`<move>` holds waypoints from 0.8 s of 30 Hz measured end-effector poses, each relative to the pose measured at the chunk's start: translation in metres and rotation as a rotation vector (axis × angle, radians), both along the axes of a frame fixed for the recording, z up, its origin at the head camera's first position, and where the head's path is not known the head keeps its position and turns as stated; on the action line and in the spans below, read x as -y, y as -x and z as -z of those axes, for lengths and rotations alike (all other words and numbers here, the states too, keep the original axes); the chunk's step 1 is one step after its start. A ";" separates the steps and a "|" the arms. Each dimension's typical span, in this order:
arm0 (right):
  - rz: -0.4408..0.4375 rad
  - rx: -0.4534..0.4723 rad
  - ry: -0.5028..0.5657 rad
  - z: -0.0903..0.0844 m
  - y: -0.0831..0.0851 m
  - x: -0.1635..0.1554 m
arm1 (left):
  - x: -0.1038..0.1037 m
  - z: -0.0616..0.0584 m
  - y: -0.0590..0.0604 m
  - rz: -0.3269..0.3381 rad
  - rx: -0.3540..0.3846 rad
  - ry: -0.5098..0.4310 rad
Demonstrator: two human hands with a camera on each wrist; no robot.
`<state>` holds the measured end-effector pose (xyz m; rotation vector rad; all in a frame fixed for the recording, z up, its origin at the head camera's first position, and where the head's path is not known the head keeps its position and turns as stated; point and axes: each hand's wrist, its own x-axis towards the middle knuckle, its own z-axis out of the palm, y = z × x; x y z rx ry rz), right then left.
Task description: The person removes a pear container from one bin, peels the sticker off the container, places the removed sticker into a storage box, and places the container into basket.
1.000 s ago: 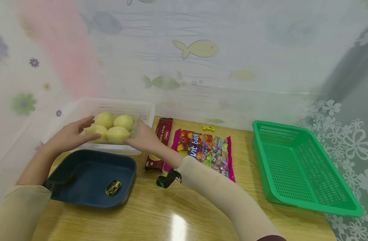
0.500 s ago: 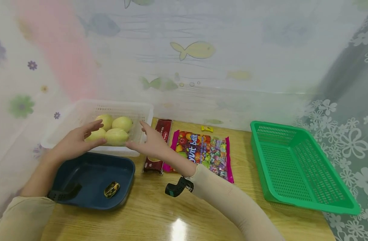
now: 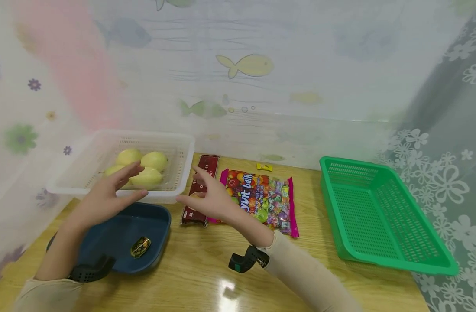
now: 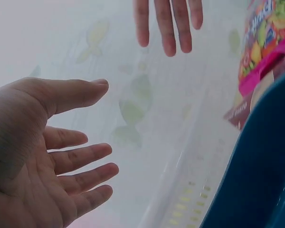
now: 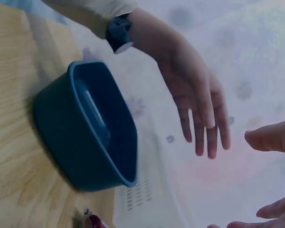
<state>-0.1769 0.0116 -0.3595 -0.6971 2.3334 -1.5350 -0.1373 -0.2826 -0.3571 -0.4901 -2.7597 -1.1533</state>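
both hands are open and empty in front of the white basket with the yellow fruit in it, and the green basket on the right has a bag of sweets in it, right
Not quite. The green basket is empty in the head view; the bag of sweets lies on the table. Left hand and right hand are open and empty before the white basket of yellow fruit.

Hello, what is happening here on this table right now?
A person holds both hands open and empty above the wooden table. The left hand and right hand hover just in front of the white plastic basket, which holds the pack of yellow-green fruits. A dark blue plastic tray sits nearer, a green plastic basket farther right.
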 end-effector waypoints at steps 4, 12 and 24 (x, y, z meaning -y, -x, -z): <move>-0.011 -0.032 0.020 0.004 -0.007 -0.012 | -0.009 0.001 -0.011 0.020 -0.042 -0.019; 0.011 -0.073 0.054 0.027 -0.029 -0.042 | -0.037 0.009 -0.028 0.028 -0.044 -0.033; 0.075 -0.071 0.120 0.048 -0.045 -0.082 | -0.083 0.014 -0.030 0.062 -0.101 -0.066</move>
